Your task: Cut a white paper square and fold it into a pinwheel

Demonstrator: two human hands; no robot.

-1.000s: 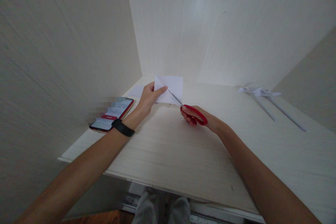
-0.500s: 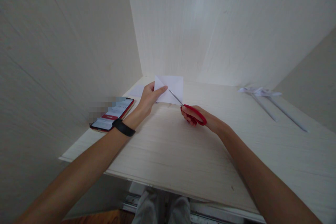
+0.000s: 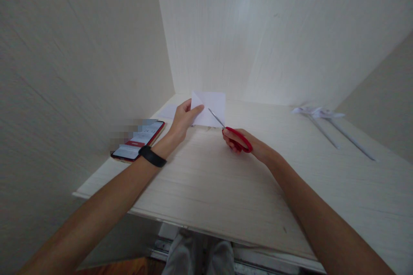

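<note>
At left of the paper (image 3: 213, 102), the left hand (image 3: 182, 121) pinches it, seemingly for steadiness; lower right, the right hand (image 3: 250, 137) grips scissors (image 3: 238, 133).

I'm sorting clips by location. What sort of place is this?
Probably a small desk nook, perhaps built-in: pale wood-grain panels rise around a pale worktop, and trouser legs show below its front edge. Whether it's at home or elsewhere, I cannot tell.

The left hand (image 3: 183, 120) pinches paper (image 3: 214, 102); the right hand (image 3: 254, 142) holds scissors (image 3: 238, 133), blade (image 3: 217, 118) in front of it. On the table (image 3: 206, 180), a phone (image 3: 139, 140) lies left, two white sticks (image 3: 350, 138) right.
</note>
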